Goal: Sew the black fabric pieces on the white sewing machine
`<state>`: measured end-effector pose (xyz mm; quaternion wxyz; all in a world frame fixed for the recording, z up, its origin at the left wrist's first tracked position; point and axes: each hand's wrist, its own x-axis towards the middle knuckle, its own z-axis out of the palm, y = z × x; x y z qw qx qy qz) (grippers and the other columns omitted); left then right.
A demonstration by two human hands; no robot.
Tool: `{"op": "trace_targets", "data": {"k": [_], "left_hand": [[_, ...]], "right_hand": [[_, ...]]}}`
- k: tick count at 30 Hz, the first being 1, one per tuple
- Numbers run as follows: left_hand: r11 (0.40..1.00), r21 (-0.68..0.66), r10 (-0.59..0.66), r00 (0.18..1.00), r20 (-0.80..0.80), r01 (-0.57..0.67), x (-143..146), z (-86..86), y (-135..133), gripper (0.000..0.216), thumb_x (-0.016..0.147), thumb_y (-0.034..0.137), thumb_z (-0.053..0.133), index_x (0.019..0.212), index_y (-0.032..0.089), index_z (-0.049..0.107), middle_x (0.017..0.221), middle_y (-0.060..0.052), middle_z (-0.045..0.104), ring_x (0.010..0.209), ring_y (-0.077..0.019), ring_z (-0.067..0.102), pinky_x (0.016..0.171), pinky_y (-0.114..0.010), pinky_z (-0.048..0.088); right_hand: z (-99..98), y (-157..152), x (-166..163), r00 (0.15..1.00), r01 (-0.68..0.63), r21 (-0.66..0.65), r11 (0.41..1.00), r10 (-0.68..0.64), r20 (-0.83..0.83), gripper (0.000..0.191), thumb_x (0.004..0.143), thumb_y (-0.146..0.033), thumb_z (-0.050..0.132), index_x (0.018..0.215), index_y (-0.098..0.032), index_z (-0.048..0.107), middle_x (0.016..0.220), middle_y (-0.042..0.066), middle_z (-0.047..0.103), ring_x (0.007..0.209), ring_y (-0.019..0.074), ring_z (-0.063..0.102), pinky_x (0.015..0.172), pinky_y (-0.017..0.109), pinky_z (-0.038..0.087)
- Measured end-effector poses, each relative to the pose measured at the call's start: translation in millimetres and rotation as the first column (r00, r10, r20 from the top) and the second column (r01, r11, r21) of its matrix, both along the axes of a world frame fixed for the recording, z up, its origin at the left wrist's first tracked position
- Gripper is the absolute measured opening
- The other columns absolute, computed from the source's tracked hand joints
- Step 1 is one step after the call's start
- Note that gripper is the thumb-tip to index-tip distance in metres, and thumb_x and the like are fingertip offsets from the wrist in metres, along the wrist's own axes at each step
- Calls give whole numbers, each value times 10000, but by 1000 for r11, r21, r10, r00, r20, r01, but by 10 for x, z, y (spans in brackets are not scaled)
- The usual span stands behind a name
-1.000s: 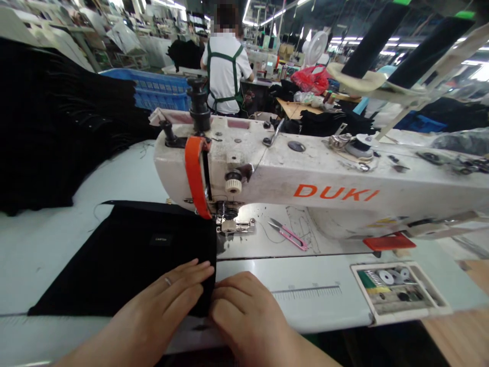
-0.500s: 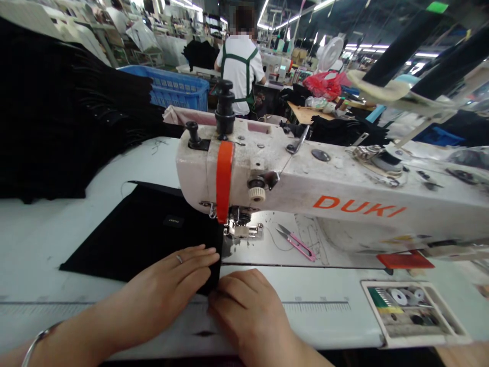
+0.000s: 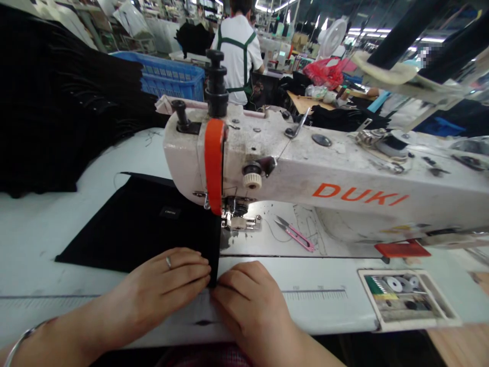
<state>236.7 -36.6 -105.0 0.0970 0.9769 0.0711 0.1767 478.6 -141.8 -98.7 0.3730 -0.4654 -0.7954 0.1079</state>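
Observation:
A flat piece of black fabric [image 3: 133, 229] with a small dark label [image 3: 170, 212] lies on the sewing machine table. Its right edge runs up to the presser foot [image 3: 239, 223] of the white sewing machine [image 3: 282, 158]. My left hand [image 3: 160, 283], a ring on one finger, rests flat on the fabric near its front right corner, fingers stretched out. Right beside it, my right hand [image 3: 252, 300] has its fingers curled and closed at that corner, pinching the fabric edge. The fingertips of my right hand are partly hidden.
Pink thread snips [image 3: 296, 234] lie on the machine bed. A tray of bobbins [image 3: 408, 300] is set into the table at right. Stacked black fabric [image 3: 49, 112] stands at left, with a blue basket [image 3: 171, 76] behind it. Beyond the machine, a person [image 3: 237, 51] faces away.
My left hand has slid back toward me over the fabric, its fingers drawn closer together. My right hand stays at the fabric's corner. The camera view has tilted slightly down.

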Motion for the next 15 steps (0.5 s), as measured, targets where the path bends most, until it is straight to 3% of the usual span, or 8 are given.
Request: {"op": "trace_targets", "data": {"k": [4, 7, 9, 12, 15], "left_hand": [[999, -40, -8, 1000, 29, 9, 10, 4, -2, 400, 1042, 17, 465, 1364, 171, 645, 1293, -57, 752, 1307, -171, 629, 1218, -343, 463], [999, -51, -17, 999, 52, 19, 49, 42, -5, 364, 1047, 45, 452, 1316, 167, 664, 1263, -64, 762, 1288, -177, 648, 1196, -339, 492], [998, -60, -11, 999, 36, 13, 71, 72, 2, 375, 1039, 48, 451, 1322, 182, 658, 1267, -51, 763, 1275, -171, 657, 1181, -327, 510], [998, -56, -1, 999, 33, 2, 103, 103, 43, 364, 1027, 42, 474, 1304, 196, 654, 1258, -28, 770, 1241, -154, 677, 1177, -304, 512], [1000, -19, 2, 997, 72, -1, 148, 117, 134, 304, 1044, 73, 484, 1257, 193, 666, 1230, -24, 780, 1207, -147, 695, 1169, -285, 508]], "right_hand": [[26, 6, -7, 1000, 19, 11, 1000, -19, -9, 166, 1077, -177, 561, 999, -186, 707, 904, 22, 737, 835, 190, 637, 795, 341, 500], [49, 2, -10, 998, 48, -6, 999, -48, -39, 116, 1050, -178, 598, 979, -190, 688, 1060, 47, 763, 937, 205, 680, 841, 345, 513], [62, 1, -7, 998, 41, -36, 999, -43, -50, 75, 1038, -183, 608, 1061, -178, 679, 1174, 65, 762, 1013, 214, 698, 890, 352, 520], [76, 21, 8, 1000, 15, -39, 999, -16, -18, 173, 1034, -187, 613, 1196, -168, 671, 1208, 63, 763, 1017, 221, 704, 904, 360, 531], [93, 79, 32, 1000, 13, -26, 1000, -13, 25, 181, 1002, -167, 665, 1182, -171, 691, 1192, 60, 766, 1008, 231, 698, 892, 368, 545]]}}
